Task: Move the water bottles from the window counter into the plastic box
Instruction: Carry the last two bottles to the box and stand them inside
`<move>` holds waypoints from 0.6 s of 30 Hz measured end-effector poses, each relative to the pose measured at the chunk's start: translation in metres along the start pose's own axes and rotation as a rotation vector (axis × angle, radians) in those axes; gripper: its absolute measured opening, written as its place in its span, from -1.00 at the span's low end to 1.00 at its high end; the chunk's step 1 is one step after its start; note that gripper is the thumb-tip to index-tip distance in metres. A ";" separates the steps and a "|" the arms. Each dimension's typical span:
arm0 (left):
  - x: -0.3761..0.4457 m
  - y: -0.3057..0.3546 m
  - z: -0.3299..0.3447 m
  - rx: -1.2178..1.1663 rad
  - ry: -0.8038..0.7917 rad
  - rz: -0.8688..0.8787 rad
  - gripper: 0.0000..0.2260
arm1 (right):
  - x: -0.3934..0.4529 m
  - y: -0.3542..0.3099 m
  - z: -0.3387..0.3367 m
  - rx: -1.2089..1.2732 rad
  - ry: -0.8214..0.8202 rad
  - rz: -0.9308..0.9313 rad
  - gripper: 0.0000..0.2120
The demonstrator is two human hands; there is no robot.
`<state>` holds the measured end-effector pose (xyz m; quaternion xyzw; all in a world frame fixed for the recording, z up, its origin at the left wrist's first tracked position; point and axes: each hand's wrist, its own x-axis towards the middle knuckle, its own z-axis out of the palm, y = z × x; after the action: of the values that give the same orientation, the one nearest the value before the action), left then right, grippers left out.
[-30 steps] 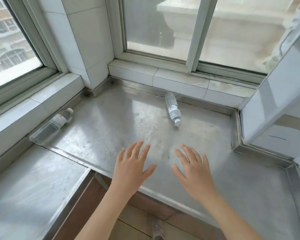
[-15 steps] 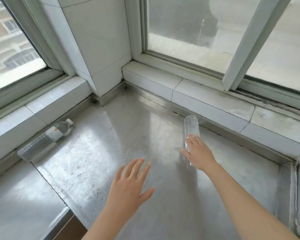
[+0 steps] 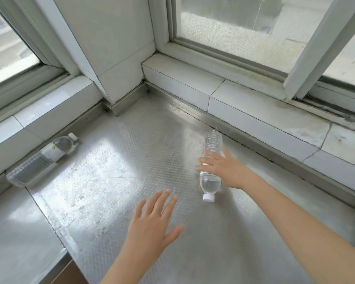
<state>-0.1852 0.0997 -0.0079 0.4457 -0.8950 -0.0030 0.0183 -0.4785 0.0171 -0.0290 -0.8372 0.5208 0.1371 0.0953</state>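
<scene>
A clear water bottle (image 3: 211, 182) with a white cap lies on the steel window counter (image 3: 119, 165), cap pointing towards me. My right hand (image 3: 223, 168) wraps over its middle from the right, fingers curled around the label. A second clear bottle (image 3: 43, 158) lies on its side at the left, against the tiled sill, cap pointing away. My left hand (image 3: 152, 224) hovers flat and open above the counter near the front, holding nothing. The plastic box is out of view.
Tiled sills (image 3: 254, 111) and window frames border the counter at the back and left, with a tiled pillar (image 3: 115, 54) in the corner. The counter's front edge (image 3: 55, 267) drops off at the lower left.
My right hand reached forward and closed over the middle of the nearer bottle. The view moved closer to the window corner. My left hand stayed open.
</scene>
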 end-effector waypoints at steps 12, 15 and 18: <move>-0.015 -0.028 -0.009 0.024 0.009 -0.077 -0.45 | 0.022 -0.013 0.002 -0.273 0.308 -0.177 -0.48; -0.021 -0.039 -0.013 0.024 0.018 -0.093 -0.45 | 0.029 -0.043 -0.003 -0.104 0.453 -0.093 -0.49; -0.028 -0.054 -0.021 0.014 0.021 -0.125 -0.44 | 0.034 -0.079 -0.014 0.143 0.470 0.026 -0.36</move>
<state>-0.1247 0.0898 0.0107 0.5007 -0.8653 0.0067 0.0242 -0.3914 0.0193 -0.0251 -0.8303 0.5479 -0.0977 0.0287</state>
